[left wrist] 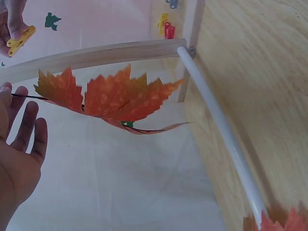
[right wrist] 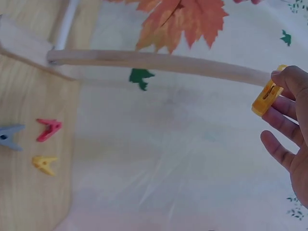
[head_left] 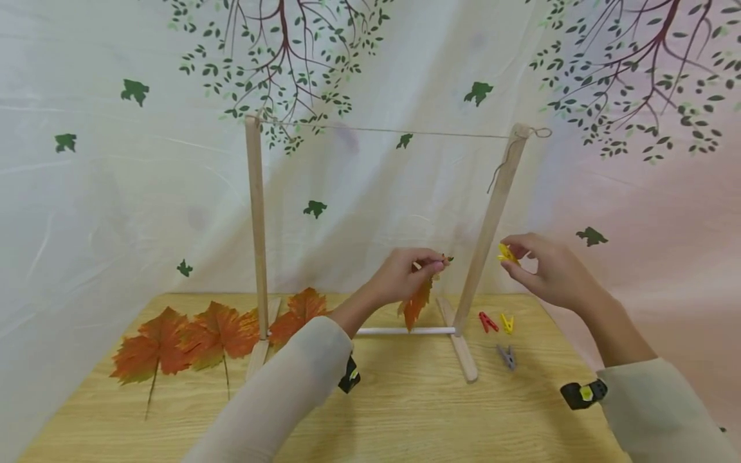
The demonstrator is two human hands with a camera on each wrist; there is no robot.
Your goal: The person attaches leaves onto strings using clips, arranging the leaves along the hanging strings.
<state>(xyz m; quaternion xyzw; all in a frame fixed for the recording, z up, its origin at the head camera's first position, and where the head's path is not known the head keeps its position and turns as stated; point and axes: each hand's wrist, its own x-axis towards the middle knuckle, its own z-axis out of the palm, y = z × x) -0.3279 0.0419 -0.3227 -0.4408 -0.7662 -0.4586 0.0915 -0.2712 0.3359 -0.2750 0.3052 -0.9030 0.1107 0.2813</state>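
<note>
My left hand [head_left: 405, 273] pinches an orange artificial maple leaf [head_left: 417, 305] by its thin stem, and the leaf hangs below the fingers. In the left wrist view the leaf [left wrist: 125, 96] shows nearly side-on, its stem between thumb and fingertips. To the right, beyond the post, my right hand [head_left: 547, 267] holds a yellow clothespin [head_left: 508, 253] between thumb and fingers. The right wrist view shows that clothespin [right wrist: 268, 96] in the fingertips. Above both hands a string [head_left: 393, 131] runs between two wooden posts, with a loop at the right end.
Several orange maple leaves [head_left: 159, 347] lie on the table [head_left: 405, 411] at left. A red clothespin [head_left: 488, 322], a yellow one [head_left: 507, 323] and a grey one [head_left: 507, 357] lie at right. The right post [head_left: 492, 222] stands between the hands; a white rod [head_left: 405, 331] joins the posts low down.
</note>
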